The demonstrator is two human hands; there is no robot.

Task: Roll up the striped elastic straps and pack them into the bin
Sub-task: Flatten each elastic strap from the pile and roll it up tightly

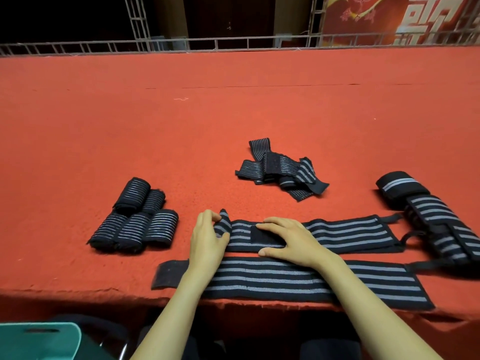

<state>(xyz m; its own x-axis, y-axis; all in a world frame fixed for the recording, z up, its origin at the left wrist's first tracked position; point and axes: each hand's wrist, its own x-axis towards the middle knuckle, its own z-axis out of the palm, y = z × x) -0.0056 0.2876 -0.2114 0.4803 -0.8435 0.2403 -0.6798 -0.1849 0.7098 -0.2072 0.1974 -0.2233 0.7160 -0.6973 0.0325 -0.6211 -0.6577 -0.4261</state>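
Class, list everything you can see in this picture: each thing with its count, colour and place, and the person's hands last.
Rolled straps: five, black with thin pale stripes, table left.
Loose straps: tangled pile, count unclear, same colours, table centre.
Far flat strap: one, black with broad grey stripes, under both hands.
Near flat strap: one, same colours, near table edge.
Bundled straps: count unclear, black and grey, table right.
Table cover: one, red.
Bin: one, teal, lower left, below table.
Left hand: pinches far flat strap's turned-up end.
Right hand: rests flat on that strap.
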